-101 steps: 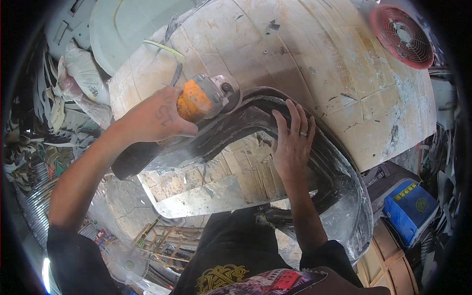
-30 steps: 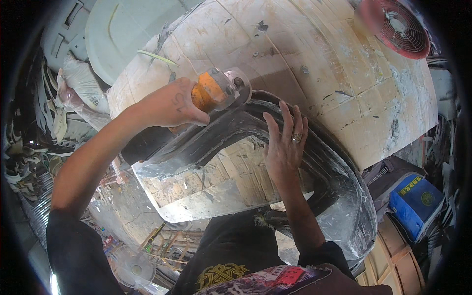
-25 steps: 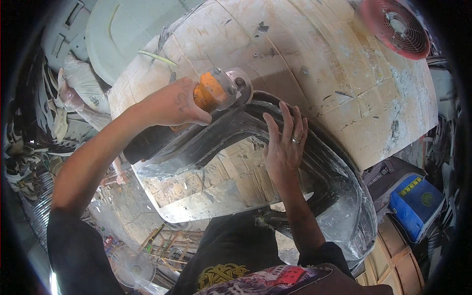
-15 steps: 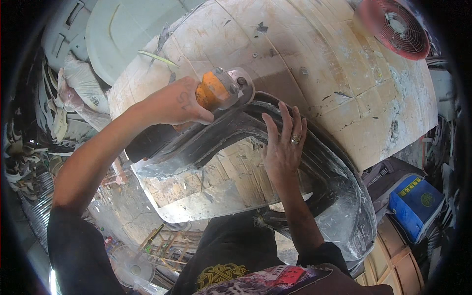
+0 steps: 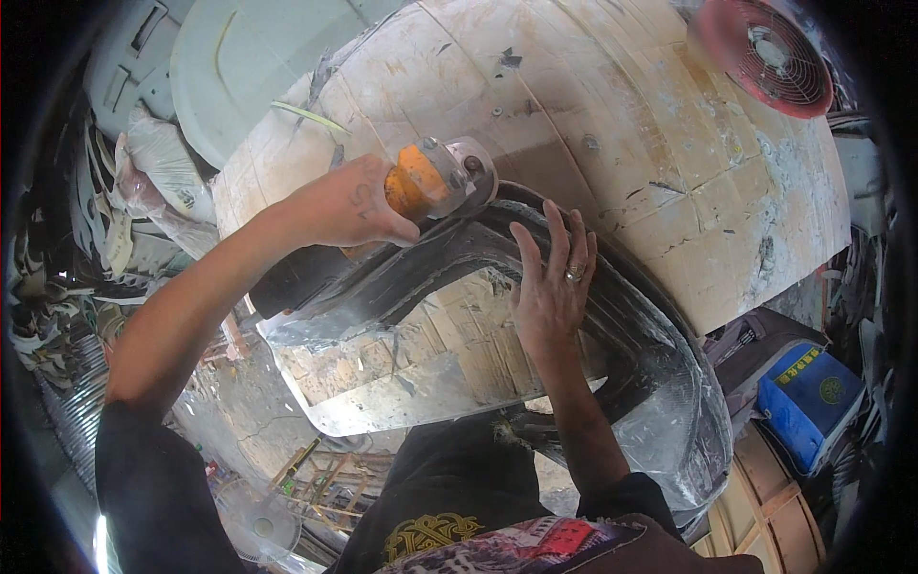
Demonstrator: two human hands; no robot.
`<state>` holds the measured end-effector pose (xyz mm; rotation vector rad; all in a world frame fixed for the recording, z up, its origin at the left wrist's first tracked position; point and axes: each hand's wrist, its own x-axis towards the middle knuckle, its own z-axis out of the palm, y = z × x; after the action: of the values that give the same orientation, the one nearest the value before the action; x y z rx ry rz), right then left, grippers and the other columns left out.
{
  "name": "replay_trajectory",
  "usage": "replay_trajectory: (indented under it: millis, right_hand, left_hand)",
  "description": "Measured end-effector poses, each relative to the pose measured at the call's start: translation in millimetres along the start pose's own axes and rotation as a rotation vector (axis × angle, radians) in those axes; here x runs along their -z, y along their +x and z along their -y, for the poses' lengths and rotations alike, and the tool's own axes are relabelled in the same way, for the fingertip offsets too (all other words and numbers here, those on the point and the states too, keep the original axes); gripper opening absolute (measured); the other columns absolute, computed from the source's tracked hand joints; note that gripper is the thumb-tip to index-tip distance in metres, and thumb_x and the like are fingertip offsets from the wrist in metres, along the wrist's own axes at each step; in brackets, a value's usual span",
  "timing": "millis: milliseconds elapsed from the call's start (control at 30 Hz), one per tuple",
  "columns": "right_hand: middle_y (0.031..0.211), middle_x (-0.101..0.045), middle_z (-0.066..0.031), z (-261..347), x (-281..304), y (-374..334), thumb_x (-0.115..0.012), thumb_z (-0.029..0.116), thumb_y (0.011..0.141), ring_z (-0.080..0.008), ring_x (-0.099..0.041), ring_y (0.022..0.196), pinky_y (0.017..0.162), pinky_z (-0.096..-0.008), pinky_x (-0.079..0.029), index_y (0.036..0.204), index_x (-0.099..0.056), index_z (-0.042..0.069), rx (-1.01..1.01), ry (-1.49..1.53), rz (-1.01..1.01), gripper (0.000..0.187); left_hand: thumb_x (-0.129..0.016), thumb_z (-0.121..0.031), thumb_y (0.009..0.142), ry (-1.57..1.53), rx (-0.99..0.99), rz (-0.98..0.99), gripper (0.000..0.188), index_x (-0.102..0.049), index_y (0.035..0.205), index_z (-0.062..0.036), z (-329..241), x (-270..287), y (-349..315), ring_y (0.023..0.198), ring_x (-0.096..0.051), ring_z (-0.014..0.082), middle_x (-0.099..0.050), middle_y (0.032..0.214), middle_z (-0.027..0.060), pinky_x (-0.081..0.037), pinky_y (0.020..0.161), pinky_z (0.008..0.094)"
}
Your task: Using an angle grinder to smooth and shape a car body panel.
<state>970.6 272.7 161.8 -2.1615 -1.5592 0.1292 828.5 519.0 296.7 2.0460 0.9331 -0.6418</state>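
My left hand (image 5: 349,203) is wrapped round an orange and grey angle grinder (image 5: 421,187), whose dark body runs back under my wrist. The grinder's head and guard lie against the upper edge of a curved black molded part (image 5: 660,383), dusty and shaped like a bumper or frame. On the inner ridge of that part rests my right hand (image 5: 557,287), fingers stretched and apart, a ring on one finger. The part lies on the cardboard-covered table (image 5: 688,225). The grinder's disc is mostly hidden by its guard.
A red round fan (image 5: 779,57) stands at the table's far right corner. A blue box-shaped bag (image 5: 811,397) sits to the right, above a wooden crate (image 5: 765,502). Plastic bags and scraps (image 5: 167,167) pile up at left. A pale fan (image 5: 258,517) is lower left.
The left hand and grinder have shifted very slightly right and down along the part's edge. The right hand stays in place.
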Motion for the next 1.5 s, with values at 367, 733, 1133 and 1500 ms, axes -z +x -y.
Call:
replay_trajectory:
  millis: [367,733,1133,1500]
  right_hand:
    - [0.166,-0.031,-0.0130,0.6,2.0,0.0,-0.081,0.012,0.082,-0.0440,-0.030,0.152,0.124,-0.0645,-0.029,0.145,-0.054,0.021,0.000,-0.021,0.008,0.069]
    - [0.165,-0.032,-0.0131,2.6,4.3,1.5,-0.082,0.010,0.078,-0.0433,-0.031,0.152,0.125,-0.0630,-0.028,0.145,-0.052,0.021,-0.013,-0.018,0.017,0.074]
    - [0.165,-0.032,-0.0125,3.6,5.2,2.4,-0.088,0.006,0.070,-0.0422,-0.029,0.153,0.125,-0.0620,-0.029,0.149,-0.046,0.023,-0.002,-0.037,0.018,0.091]
    - [0.166,-0.031,-0.0128,4.6,7.8,1.1,-0.090,0.007,0.069,-0.0421,-0.028,0.154,0.126,-0.0613,-0.027,0.152,-0.042,0.023,-0.008,-0.031,0.025,0.098]
  left_hand:
    - [-0.082,-0.028,0.073,0.047,-0.076,-0.086,0.051,-0.067,0.106,0.0077,-0.8,-0.3,-11.2,0.078,-0.067,0.0279,-0.070,0.083,0.0172,-0.054,0.081,0.0371]
    - [-0.085,-0.044,0.075,0.236,0.061,-0.067,0.075,-0.059,0.123,0.0083,4.2,0.8,-33.2,0.108,-0.062,0.0366,-0.063,0.114,0.0255,-0.049,0.099,0.0409]
    - [-0.084,-0.046,0.076,0.173,0.079,-0.019,0.064,-0.064,0.099,0.0106,14.7,3.5,-56.7,0.100,-0.065,0.0358,-0.065,0.103,0.0255,-0.053,0.089,0.0410]
    - [-0.082,-0.037,0.074,0.064,0.004,-0.184,0.052,-0.066,0.094,0.0081,8.9,-1.5,-59.6,0.080,-0.068,0.0312,-0.069,0.081,0.0195,-0.055,0.077,0.0418]
